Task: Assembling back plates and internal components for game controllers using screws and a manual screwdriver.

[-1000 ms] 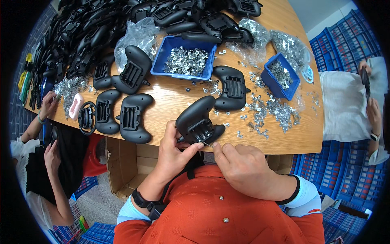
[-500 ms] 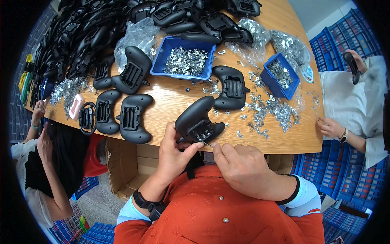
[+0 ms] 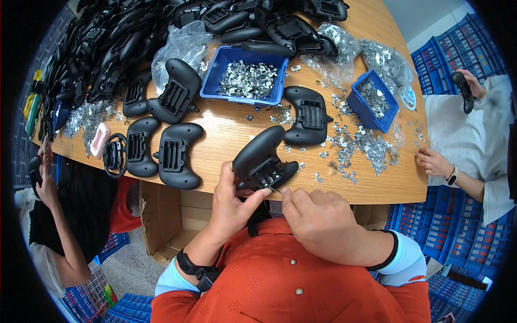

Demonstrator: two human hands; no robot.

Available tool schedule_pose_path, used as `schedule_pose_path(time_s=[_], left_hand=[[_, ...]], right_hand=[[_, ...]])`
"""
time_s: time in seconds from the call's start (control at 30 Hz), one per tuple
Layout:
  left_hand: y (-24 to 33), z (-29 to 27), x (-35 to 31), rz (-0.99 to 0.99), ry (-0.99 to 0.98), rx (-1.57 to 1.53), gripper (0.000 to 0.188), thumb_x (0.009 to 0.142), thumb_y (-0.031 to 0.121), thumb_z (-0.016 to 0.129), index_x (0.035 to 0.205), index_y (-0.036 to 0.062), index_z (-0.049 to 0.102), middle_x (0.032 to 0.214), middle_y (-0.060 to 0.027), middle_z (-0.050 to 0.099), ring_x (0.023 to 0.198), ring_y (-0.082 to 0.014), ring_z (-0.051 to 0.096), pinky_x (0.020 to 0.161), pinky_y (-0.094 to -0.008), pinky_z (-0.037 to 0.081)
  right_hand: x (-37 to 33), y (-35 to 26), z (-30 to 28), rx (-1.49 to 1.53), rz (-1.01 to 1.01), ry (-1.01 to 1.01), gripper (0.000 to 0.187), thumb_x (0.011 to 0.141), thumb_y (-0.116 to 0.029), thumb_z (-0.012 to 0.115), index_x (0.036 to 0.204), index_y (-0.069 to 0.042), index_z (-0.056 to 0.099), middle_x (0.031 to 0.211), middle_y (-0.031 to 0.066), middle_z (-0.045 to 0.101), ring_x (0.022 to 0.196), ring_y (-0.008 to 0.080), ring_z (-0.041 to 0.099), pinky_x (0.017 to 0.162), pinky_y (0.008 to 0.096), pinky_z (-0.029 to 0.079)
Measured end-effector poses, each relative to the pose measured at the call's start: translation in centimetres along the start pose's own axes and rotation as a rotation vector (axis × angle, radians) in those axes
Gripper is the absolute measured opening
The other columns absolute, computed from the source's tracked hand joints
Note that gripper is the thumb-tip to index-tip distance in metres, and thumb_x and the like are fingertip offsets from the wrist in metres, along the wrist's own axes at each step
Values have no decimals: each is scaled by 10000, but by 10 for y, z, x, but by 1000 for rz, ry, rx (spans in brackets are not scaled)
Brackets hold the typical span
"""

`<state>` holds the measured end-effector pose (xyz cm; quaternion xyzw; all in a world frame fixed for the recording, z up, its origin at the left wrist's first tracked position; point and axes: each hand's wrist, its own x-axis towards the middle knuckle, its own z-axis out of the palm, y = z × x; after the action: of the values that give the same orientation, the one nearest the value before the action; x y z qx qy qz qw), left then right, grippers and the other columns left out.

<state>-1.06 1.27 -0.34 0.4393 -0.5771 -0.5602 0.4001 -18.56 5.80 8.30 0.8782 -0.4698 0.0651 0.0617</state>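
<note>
A: Can you read any writing?

B: Blue racks (image 3: 452,220) on the right carry red and white patches, but any print is too small to make out.

A: What are the hands doing?

B: The left hand (image 3: 232,198) grasps a black shell (image 3: 257,153) by its near left side, at the counter's near edge. The right hand (image 3: 326,220) pinches a thin metal rod (image 3: 276,190) beside the shell's near edge.

A: What's hidden?

B: Much of the rod, behind the right fingers; I can't tell whether its tip touches a slot. The left fingers cover part of the shell, and the far heap (image 3: 121,51) of shells is cut off.

A: And the materials?

B: The shell is matte black plastic, tilted, with rounded grips and long slots. The counter (image 3: 231,134) is grained wood. Bright little metal clips (image 3: 371,153) lie scattered right of the shell and fill two blue plastic bins, a large one (image 3: 242,100) beyond the shell and a small one (image 3: 371,119) farther right. A clear bag (image 3: 177,51) crumples left of the large bin.
</note>
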Motion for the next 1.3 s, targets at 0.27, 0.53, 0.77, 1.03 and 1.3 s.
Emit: schedule_pose_path(time_s=[0.27, 0.53, 0.77, 1.03, 1.3], left_hand=[[-4, -1, 0, 3, -9, -37, 480, 780, -9, 740, 1128, 11, 409, 993, -120, 638, 886, -144, 660, 695, -254, 574], [1, 0, -2, 5, 13, -19, 432, 759, -4, 763, 1103, -10, 503, 966, -90, 638, 849, -129, 646, 693, -246, 560], [-8, -8, 1, 409, -9, 255, 325, 683, -21, 781, 971, 13, 634, 839, -81, 590, 707, -199, 608, 603, -288, 507], [-33, -8, -3, 655, -32, 275, 279, 681, -24, 730, 953, 41, 709, 832, -73, 591, 694, -198, 636, 529, -282, 504], [-35, -15, 5, 780, -135, 341, 277, 626, 32, 739, 901, 42, 712, 751, -45, 519, 673, -212, 641, 486, -257, 502]], right_hand=[[1, -1, -1, 2, 6, 10, 82, 770, -90, 637, 776, -9, 629, 632, 7, 435, 520, 118, 512, 440, 252, 402], [-2, -2, -2, 4, 8, -5, 120, 751, -94, 637, 820, 4, 637, 657, 20, 452, 531, 125, 518, 457, 253, 424], [-15, 9, 7, 117, 39, -3, 245, 729, -123, 623, 941, -5, 658, 709, 21, 473, 555, 133, 518, 478, 259, 426], [-32, 21, 34, 351, 12, 9, 205, 693, -140, 647, 887, -86, 683, 675, 6, 459, 543, 142, 484, 451, 269, 378], [-31, 32, 38, 410, -3, -39, 201, 635, -143, 644, 821, -69, 659, 700, 33, 519, 530, 148, 481, 433, 282, 348]])
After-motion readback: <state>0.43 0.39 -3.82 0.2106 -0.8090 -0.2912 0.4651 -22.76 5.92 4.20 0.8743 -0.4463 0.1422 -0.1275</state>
